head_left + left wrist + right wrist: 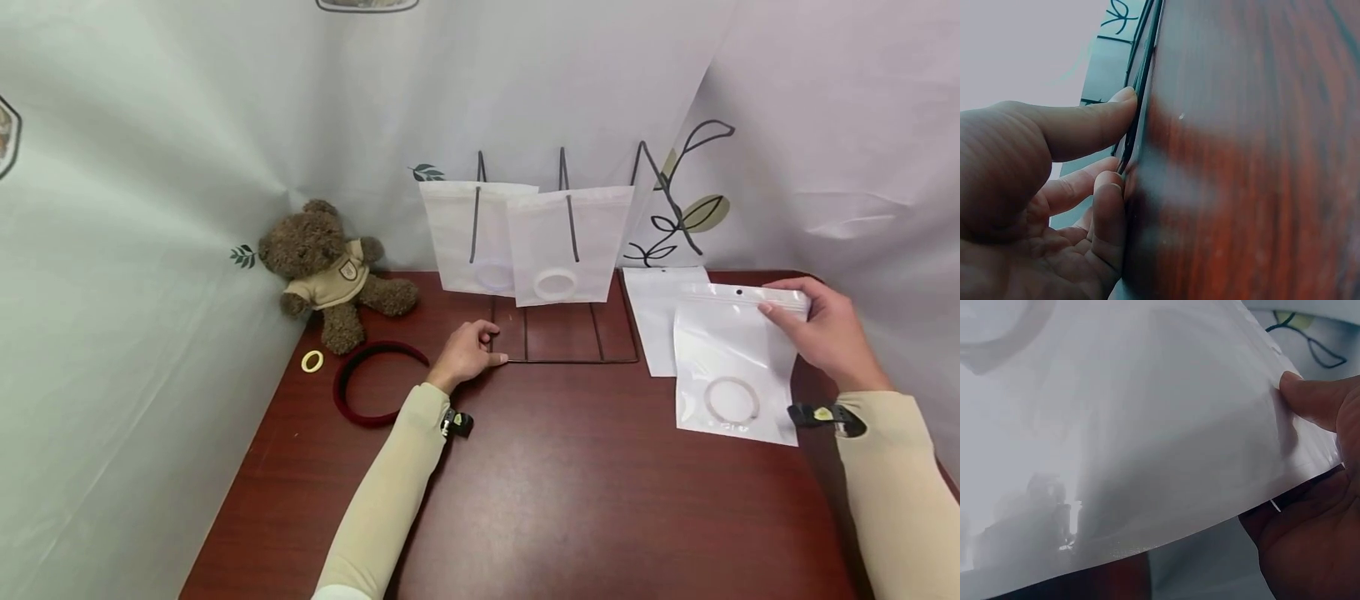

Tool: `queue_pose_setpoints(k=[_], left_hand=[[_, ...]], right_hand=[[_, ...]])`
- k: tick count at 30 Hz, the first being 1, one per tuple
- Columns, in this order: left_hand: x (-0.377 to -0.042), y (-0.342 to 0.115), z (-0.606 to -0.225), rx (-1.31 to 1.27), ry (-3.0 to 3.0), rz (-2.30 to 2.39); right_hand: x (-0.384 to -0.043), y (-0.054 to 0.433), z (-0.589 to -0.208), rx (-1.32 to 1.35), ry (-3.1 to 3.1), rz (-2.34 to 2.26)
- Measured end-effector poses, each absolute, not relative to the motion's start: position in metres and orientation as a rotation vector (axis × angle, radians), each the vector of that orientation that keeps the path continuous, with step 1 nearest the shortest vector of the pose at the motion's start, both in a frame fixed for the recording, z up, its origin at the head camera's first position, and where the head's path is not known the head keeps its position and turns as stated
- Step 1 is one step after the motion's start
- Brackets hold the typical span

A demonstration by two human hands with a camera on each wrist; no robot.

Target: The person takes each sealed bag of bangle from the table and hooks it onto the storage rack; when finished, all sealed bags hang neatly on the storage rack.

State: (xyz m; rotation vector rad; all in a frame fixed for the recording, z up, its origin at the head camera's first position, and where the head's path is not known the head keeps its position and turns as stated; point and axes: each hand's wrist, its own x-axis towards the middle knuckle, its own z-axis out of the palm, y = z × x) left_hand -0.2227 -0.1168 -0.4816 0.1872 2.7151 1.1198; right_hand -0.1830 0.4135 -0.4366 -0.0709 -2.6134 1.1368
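Observation:
My right hand pinches the top right corner of a white zip-lock bag between thumb and fingers. Through its clear front shows a pale bracelet-like ring. In the right wrist view the bag's glossy face fills most of the picture, thumb on top and fingers behind. At the front left corner of a dark wire display rack, my left hand grips the base wire, thumb against it in the left wrist view. Two similar bags, one on the left and one on the right, hang from the rack's hooks.
Another white bag lies behind the held one, right of the rack. A teddy bear sits at the back left, near a dark red headband and a small yellow ring. Fabric curtains enclose the wooden table.

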Motion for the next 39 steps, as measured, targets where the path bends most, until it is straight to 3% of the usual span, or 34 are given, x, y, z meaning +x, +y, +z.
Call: queue_pose_setpoints(k=[20, 39], left_hand=[[-0.222, -0.117, -0.479, 0.171, 2.701, 1.12], [-0.222, -0.115, -0.478, 0.149, 2.705, 1.115]], right_hand=[[-0.155, 0.355, -0.37, 0.25, -2.293, 1.339], [-0.153, 0.315, -0.337, 0.439, -2.102, 1.42]])
